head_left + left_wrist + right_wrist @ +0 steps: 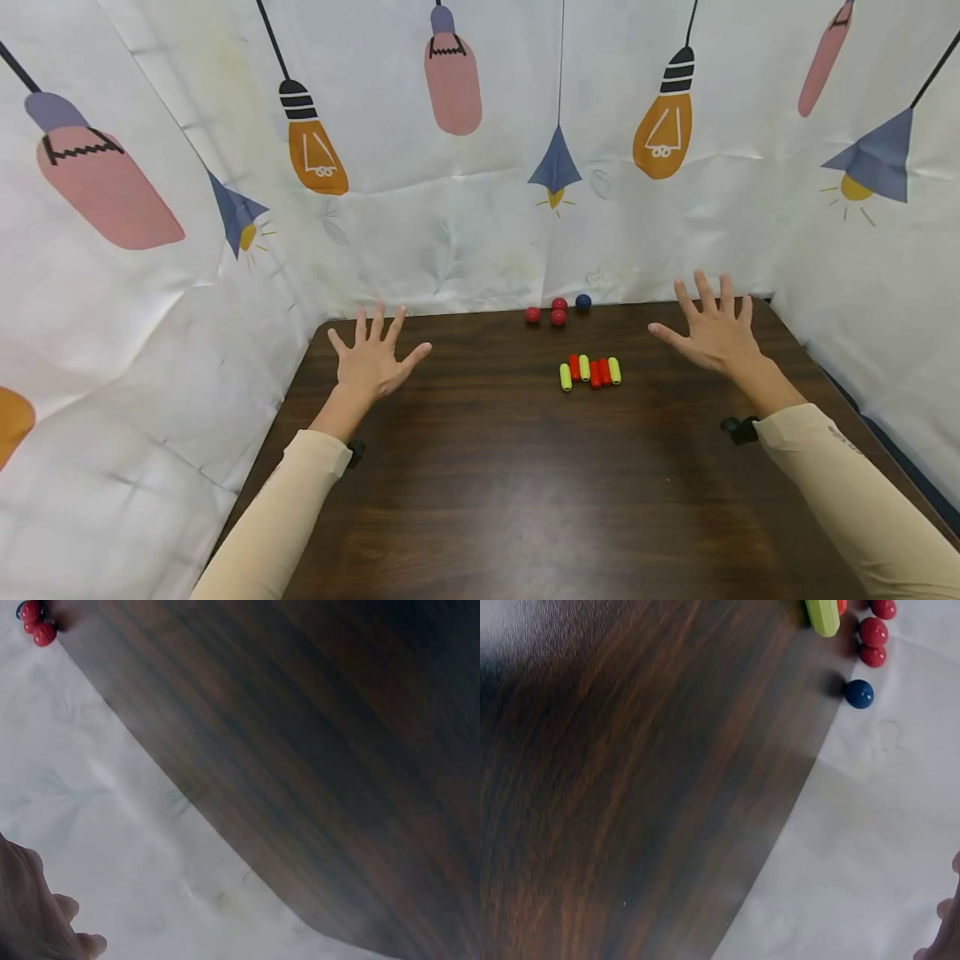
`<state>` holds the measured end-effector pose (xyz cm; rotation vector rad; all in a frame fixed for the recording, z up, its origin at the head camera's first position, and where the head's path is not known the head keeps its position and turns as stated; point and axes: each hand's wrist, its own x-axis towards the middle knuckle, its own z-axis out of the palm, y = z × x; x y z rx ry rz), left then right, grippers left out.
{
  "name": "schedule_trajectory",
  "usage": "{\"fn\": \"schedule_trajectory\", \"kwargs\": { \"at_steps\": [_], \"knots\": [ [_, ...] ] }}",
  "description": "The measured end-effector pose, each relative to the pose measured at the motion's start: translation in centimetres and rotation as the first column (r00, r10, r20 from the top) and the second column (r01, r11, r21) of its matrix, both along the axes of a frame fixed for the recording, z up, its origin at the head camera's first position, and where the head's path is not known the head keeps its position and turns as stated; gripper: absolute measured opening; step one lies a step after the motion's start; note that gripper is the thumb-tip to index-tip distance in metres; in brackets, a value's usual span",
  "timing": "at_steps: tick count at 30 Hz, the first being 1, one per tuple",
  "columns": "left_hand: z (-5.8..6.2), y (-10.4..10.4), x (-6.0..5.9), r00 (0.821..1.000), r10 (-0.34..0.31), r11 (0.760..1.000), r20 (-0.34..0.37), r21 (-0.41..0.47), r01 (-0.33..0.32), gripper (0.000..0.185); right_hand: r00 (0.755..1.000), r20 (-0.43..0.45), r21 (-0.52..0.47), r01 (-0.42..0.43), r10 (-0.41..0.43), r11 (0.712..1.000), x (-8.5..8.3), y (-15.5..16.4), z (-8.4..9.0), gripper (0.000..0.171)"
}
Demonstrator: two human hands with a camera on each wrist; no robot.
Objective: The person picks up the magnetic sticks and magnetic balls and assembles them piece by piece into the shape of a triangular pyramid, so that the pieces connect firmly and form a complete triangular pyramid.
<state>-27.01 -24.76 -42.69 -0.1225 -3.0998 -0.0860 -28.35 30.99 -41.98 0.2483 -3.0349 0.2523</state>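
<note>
Left hand (371,362): fingers spread, holding nothing, over table (480,500), far left. Right hand (712,333): likewise spread and unladen, far right. Pegs (590,372): yellow and red, apparently six, between hands. Balls (557,310): three red, one blue, far edge.

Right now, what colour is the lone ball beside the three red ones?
Dark blue ball, clearest in the right wrist view.

Dark wooden table (480,500), white backdrop printed with lamps (450,217)
</note>
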Motion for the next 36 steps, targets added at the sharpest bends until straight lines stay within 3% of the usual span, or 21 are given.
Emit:
{"fn": "schedule_trajectory", "kwargs": {
  "at_steps": [14,26,36],
  "knots": [
    [-1.9,2.4,1.8,0.999,-0.037,0.999,-0.010,0.011,0.037,0.094,1.000,-0.009,-0.010,-0.018,0.018,1.000,1.7,-1.2,-1.0,0.099],
    [-4.1,4.3,3.9,0.998,-0.062,0.998,0.007,-0.005,0.062,0.093,0.999,-0.020,-0.054,-0.050,0.049,0.997,4.0,-2.4,-3.2,0.097],
    [-5.5,6.4,5.0,0.997,-0.064,0.997,0.036,0.053,0.062,0.093,0.999,0.005,-0.138,-0.043,0.044,0.989,5.3,-3.4,-5.1,0.095]
  ]
}}
